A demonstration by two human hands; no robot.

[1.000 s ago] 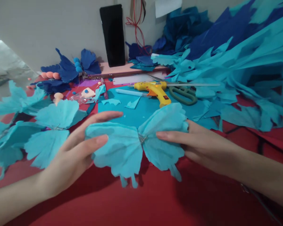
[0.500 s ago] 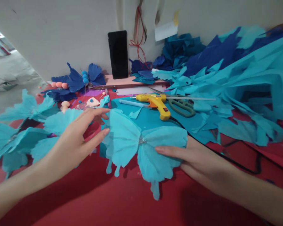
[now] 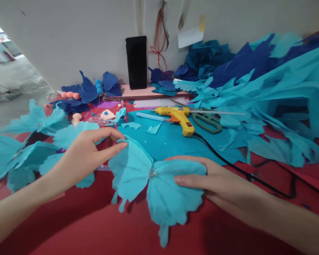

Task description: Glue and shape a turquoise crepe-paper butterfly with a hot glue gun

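A light-blue paper butterfly [image 3: 134, 170] is held between my two hands above the red table. Its wings spread to both sides of a wire-wrapped, silvery middle. My left hand [image 3: 91, 147] pinches the upper edge of the left wing between thumb and fingertips. The right wing lies in my right hand [image 3: 212, 179], thumb on top and the other fingers mostly hidden beneath. Beyond the butterfly lies a blue sheet [image 3: 172, 141], with a yellow glue gun [image 3: 179, 118] on it, a glue stick poking out of its back.
Green-handled scissors [image 3: 207, 122] lie right of the glue gun, whose black cord [image 3: 228, 163] runs right. More light-blue butterflies [image 3: 29, 156] sit at left. Crumpled blue paper [image 3: 255, 88] piles up at right. A phone [image 3: 136, 63] leans on the wall behind.
My left thumb and fingers have closed on the left wing's edge. The butterfly has come lower and a little to the left, with its left wing tilted.
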